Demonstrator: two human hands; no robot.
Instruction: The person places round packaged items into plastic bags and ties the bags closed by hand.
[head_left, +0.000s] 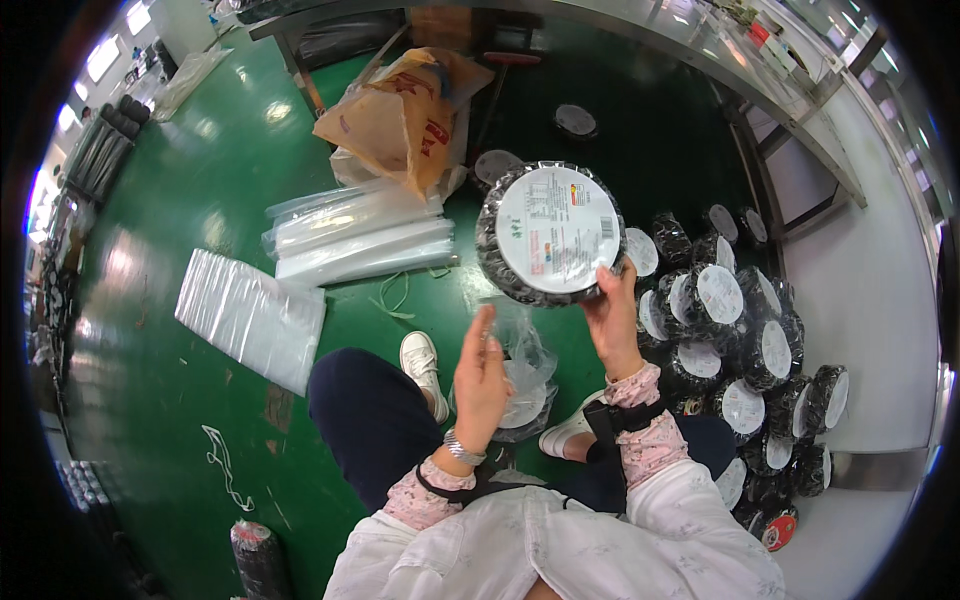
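Note:
My right hand (615, 319) grips the lower right rim of a round, dark package (559, 229) in shiny plastic film. Its flat face carries a large white label with printing and turns up toward me. Below and left of that package, my left hand (484, 375) is raised with its fingers extended and nothing in it. Between my feet stands a clear plastic bag (536, 356) with a white-labelled round item inside, partly hidden by my left hand.
Many similar wrapped packages (720, 292) are heaped at right, beside a pale panel (862, 285). Flat plastic bags (251, 315) and plastic sheeting (360, 244) lie left. Beyond stand a yellow sack (405, 120) and a metal-edged table (675, 49). A dark wrapped cylinder (259, 562) is lower left.

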